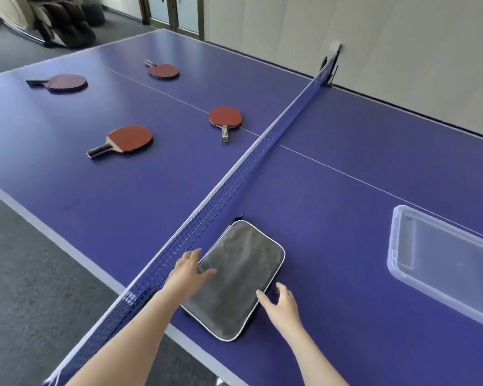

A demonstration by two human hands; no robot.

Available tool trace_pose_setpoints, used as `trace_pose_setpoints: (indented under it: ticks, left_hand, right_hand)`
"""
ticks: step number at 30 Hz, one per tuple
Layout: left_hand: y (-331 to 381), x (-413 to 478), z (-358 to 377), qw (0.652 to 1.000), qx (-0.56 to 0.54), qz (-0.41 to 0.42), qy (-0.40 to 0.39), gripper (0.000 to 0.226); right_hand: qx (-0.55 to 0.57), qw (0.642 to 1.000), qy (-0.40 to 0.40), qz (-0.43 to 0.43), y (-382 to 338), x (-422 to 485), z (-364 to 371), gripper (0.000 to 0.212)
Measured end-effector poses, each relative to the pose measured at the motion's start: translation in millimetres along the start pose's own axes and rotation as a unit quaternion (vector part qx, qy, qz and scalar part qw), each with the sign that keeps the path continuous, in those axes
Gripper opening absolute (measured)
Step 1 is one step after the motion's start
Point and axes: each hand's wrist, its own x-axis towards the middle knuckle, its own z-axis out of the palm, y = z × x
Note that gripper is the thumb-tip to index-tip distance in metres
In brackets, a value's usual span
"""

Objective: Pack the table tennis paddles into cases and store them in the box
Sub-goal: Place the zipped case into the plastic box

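Flanking the grey paddle case [234, 277], left hand [188, 270] and right hand [283, 302] lay with fingers [195, 253] released, grasping nothing, best seeking its opening nearest them.

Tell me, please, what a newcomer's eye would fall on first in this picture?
Most likely the grey paddle case, lying flat near the edge of the blue table beside the net, with the left hand at its left edge and the right hand at its near right edge. Next, four red paddles lie scattered across the net to the left, and an empty clear plastic box sits at the right.
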Motion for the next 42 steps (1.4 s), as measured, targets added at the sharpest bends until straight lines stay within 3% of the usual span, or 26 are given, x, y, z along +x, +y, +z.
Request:
trace_pose_setpoints:
  ticks: [8,18,23,27,34,42]
  left_hand:
    - [2,58,1,0.994,-0.059,-0.031,-0.084,0.082]
    - [-8,89,7,0.986,-0.081,-0.034,-0.141,0.083]
    - [-10,91,9,0.963,-0.197,-0.083,-0.166,0.088]
    - [-5,78,8,0.933,-0.291,-0.101,-0.186,0.069]
    - [29,51,-7,0.906,-0.363,-0.039,-0.214,0.096]
    - [91,20,-8,0.873,-0.384,0.084,-0.29,0.079]
  right_hand:
    - [0.136,0.986,0.045,0.085,-16,12,22,0.076]
    - [0.24,0.958,0.104,0.114,-30,19,47,0.079]
    - [0.276,0.949,0.094,0.122,-31,21,44,0.08]
    - [0.323,0.936,0.087,0.106,-31,14,34,0.079]
    - [0.346,0.928,0.129,0.057,-37,-19,-3,0.08]
    - [0.341,0.912,0.229,0.012,-39,-74,-61,0.082]
